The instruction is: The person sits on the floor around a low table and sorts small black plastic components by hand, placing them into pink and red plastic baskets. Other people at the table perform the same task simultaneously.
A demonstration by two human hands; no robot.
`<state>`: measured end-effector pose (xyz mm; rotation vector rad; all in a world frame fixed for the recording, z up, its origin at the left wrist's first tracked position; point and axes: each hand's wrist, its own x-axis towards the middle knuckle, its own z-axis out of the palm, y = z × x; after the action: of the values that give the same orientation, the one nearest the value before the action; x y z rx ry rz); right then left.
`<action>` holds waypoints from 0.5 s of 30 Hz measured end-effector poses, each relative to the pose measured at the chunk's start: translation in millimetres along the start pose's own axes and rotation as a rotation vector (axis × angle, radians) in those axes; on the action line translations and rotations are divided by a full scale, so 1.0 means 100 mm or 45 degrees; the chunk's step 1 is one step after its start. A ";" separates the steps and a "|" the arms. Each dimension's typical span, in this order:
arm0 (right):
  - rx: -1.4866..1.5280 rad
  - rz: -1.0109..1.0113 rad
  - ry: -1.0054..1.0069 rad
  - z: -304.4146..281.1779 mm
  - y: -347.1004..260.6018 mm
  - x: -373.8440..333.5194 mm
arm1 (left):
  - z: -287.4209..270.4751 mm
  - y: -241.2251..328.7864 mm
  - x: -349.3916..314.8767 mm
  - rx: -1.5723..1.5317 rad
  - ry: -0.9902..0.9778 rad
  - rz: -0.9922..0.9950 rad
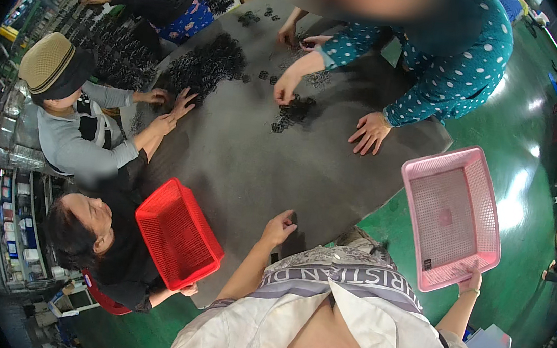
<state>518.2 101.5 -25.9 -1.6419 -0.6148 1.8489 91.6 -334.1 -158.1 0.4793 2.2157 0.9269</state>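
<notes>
My right hand (471, 281) grips the near rim of an empty pink mesh basket (450, 216), held out over the green floor to the right of the table. My left hand (277, 227) rests on the near edge of the grey table (259, 165), fingers loosely apart and holding nothing. A small heap of black metal parts (292, 113) lies farther across the table, under the hand of a person in a teal dotted top. A larger heap of black parts (205, 64) sits at the far left.
A person at my left holds an empty red mesh basket (177, 231) against the table edge. Another person in a woven hat (51, 65) reaches into the large heap. Shelves with boxes (15, 221) stand at far left. Green floor (530, 166) lies to the right.
</notes>
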 end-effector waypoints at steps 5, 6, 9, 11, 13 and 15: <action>0.041 0.062 -0.054 0.42 0.08 0.58 | 0.05 -0.37 0.27 -0.292 0.072 -0.060; 0.023 0.037 -0.066 0.61 0.10 0.61 | 0.06 -0.39 0.28 -0.300 0.089 -0.135; 0.087 0.114 -0.067 0.57 0.33 1.04 | 0.05 -0.21 0.35 -0.272 0.136 -0.298; 0.105 0.159 -0.053 0.59 0.57 1.22 | -0.01 -0.05 0.39 -0.156 0.157 -0.360; 0.073 0.215 -0.171 0.53 0.73 1.30 | -0.11 0.06 0.52 -0.076 0.110 -0.449; 0.082 0.262 -0.299 0.51 0.84 1.25 | -0.21 0.15 0.84 -0.076 0.221 -0.236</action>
<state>448.6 129.2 -166.1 -1.5055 -0.4906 2.2083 18.9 -287.5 -174.1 0.1665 2.3333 0.9628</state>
